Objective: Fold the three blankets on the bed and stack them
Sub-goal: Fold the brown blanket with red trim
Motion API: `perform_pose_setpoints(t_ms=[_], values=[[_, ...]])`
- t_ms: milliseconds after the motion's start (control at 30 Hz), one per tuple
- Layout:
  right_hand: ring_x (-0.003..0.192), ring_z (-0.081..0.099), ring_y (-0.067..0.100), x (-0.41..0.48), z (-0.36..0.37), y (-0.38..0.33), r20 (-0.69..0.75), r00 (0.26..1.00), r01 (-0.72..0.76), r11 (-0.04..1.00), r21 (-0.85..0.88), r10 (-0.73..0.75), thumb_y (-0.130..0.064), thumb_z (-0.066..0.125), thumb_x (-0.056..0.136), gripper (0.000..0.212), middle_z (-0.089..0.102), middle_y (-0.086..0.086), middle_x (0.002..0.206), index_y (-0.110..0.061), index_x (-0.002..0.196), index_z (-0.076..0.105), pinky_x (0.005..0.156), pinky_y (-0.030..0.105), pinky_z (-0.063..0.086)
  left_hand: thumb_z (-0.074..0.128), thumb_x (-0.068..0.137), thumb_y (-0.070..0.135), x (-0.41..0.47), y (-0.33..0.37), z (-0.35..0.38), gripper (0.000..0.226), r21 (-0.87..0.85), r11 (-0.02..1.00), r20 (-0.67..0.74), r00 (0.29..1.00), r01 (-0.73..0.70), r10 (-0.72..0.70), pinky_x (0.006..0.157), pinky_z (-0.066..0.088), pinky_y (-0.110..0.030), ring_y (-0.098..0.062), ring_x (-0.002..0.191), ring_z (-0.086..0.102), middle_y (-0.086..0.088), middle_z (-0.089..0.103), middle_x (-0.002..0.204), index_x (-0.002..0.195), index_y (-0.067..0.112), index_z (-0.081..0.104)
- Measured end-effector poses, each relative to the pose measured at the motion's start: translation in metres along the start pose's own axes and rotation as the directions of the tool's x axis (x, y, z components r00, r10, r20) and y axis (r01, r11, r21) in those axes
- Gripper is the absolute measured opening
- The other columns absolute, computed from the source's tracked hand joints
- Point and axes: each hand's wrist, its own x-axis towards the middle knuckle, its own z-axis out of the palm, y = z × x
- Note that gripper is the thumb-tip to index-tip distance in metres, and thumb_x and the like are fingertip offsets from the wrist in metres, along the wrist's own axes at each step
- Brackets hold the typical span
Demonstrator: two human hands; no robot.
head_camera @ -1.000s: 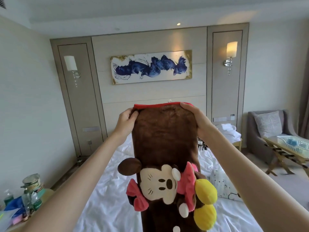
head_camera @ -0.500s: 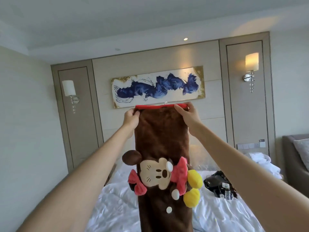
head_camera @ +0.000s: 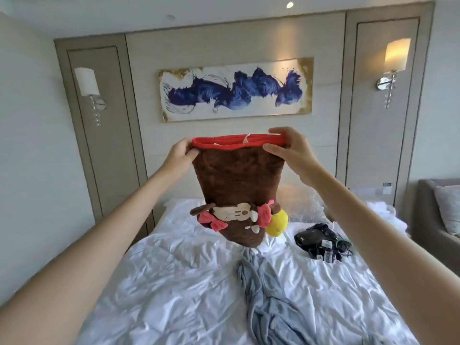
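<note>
Head view: left hand (head_camera: 179,153) and right hand (head_camera: 290,151) pinch red-trimmed top corners of brown cartoon-mouse blanket (head_camera: 237,178); blanket hangs below grip, above bed (head_camera: 174,282).

at the upper centre we see a long blue-and-white abstract painting with gold edges (head_camera: 235,89). a white-shaded wall lamp (head_camera: 87,82) hangs upper left, a lit one (head_camera: 396,54) upper right. a black tangle of cables and gadgets (head_camera: 321,241) lies at right centre, and a grey armchair (head_camera: 439,215) stands at the right edge.
</note>
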Motion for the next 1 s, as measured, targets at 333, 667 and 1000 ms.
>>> perform_pose_setpoints(t_ms=[333, 667, 1000], values=[[0.073, 0.056, 0.015, -0.27, 0.058, 0.161, 0.288, 0.835, -0.287, 0.818, -0.499, 0.469, -0.005, 0.082, 0.068, 0.028, 0.059, -0.011, 0.073, -0.017, 0.089, 0.067, 0.068, 0.027, 0.041, 0.045, 0.103, 0.011, -0.275, -0.207, 0.062, 0.012, 0.2, 0.911, 0.358, 0.839, 0.36, -0.41, 0.075, 0.043, -0.008, -0.016, 0.099, 0.059, 0.003, 0.062, 0.1, 0.108, 0.009, 0.055], [0.075, 0.056, 0.013, -0.459, 0.073, 0.151, 0.323, 0.615, -0.344, 0.613, -0.711, 0.72, -0.03, 0.07, 0.077, 0.021, 0.061, -0.013, 0.081, -0.031, 0.089, 0.053, 0.062, 0.027, 0.042, 0.044, 0.097, 0.019, -0.45, -0.221, 0.044, 0.014, 0.483, 0.876, 0.645, 0.67, 0.016, -0.368, 0.074, 0.045, -0.033, -0.021, 0.09, 0.06, 0.003, 0.058, 0.104, 0.109, 0.026, 0.043], [0.089, 0.05, 0.014, -0.598, 0.083, 0.14, 0.595, 0.471, 0.005, 0.673, -0.74, 0.651, -0.013, 0.06, 0.07, 0.033, 0.052, -0.009, 0.094, -0.021, 0.101, 0.05, 0.054, 0.022, 0.028, 0.068, 0.072, 0.014, -0.584, -0.219, 0.041, 0.04, 0.404, 0.773, 0.884, 0.426, -0.489, -0.193, 0.074, 0.051, -0.027, -0.017, 0.094, 0.058, 0.002, 0.056, 0.106, 0.11, 0.016, 0.058]])
